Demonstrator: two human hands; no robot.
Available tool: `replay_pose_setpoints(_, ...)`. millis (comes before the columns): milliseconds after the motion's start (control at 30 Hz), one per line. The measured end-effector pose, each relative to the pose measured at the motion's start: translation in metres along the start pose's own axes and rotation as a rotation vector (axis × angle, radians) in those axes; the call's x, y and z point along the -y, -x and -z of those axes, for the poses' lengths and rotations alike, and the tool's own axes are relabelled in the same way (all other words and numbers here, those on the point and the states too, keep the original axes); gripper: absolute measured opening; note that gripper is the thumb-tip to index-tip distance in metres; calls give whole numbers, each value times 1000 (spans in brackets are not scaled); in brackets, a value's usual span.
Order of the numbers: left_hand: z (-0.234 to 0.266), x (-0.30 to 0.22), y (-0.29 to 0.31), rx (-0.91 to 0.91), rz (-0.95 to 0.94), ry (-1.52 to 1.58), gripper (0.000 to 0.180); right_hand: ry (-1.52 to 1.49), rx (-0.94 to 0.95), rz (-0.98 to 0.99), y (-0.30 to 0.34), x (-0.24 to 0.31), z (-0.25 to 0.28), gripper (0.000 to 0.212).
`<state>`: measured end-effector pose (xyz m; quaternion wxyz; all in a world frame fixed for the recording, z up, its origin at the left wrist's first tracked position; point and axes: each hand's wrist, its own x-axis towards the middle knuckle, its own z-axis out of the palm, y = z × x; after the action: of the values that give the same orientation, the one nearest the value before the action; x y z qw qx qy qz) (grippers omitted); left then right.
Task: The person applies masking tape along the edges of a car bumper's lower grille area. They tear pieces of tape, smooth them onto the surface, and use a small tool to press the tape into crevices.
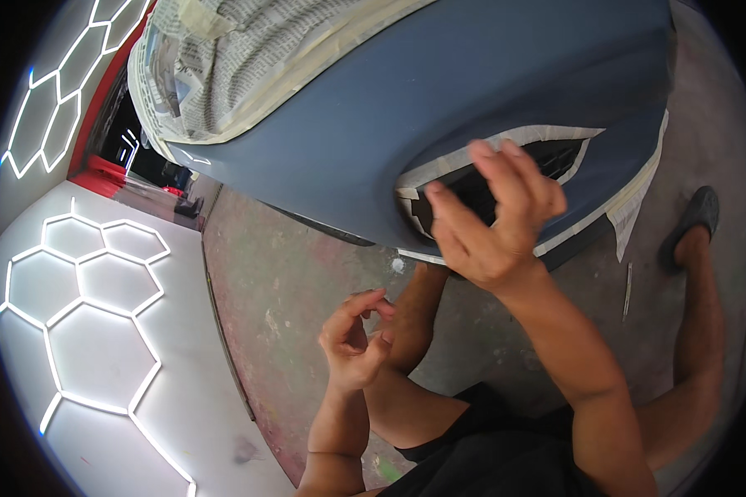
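A grey car bumper fills the upper middle, its matte surface curving down to the right. My right hand is in front of a dark grille opening in it, thumb and fingers spread apart with nothing visible between them. Pale masking tape runs around the edge of that opening; whether my fingertips touch it I cannot tell. Lower and to the left, my left hand is raised above my knee. Its fingers curl loosely, with a gap to the thumb, and it appears to hold nothing.
Newspaper held by masking tape covers the area at the upper left of the bumper. A loose taped paper flap hangs from the bumper's lower edge. A thin pale strip lies on the concrete floor. Hexagonal lights show on the left wall.
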<state>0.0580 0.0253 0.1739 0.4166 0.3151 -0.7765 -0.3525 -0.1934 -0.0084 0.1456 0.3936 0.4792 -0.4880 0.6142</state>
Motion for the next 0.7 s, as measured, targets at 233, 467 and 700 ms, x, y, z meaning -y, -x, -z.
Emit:
replay_pose_setpoints(233, -52, -16, -34, 174, -104, -367, 98, 52, -58, -56, 15, -35, 60, 31)
replay_pose_setpoints(467, -66, 10, -38, 87, 3, 69, 62, 317, 311, -586, 158, -143, 208, 26)
replay_pose_setpoints(700, -61, 13, -27, 85, -18, 243, 53, 823, 797, -1057, 276, -146, 285, 39)
